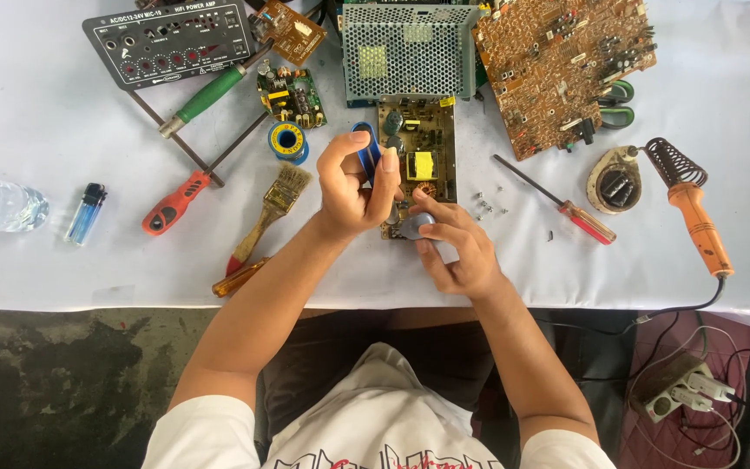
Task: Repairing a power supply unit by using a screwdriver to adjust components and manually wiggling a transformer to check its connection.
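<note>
Left hand grips blue tool; right hand pinches grey capacitor

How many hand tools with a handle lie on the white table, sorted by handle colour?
Green handle: 1
Red-orange handle: 1
Amber handle: 1
Red handle, screwdriver: 1
Orange handle, soldering iron: 1
Wooden handle, paintbrush: 1
Total: 6

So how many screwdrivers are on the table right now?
4: green-handled screwdriver top left, orange-red-handled screwdriver below it, amber-handled screwdriver at the table's front edge, red-handled screwdriver right of the hands. Others may be hidden.
</note>
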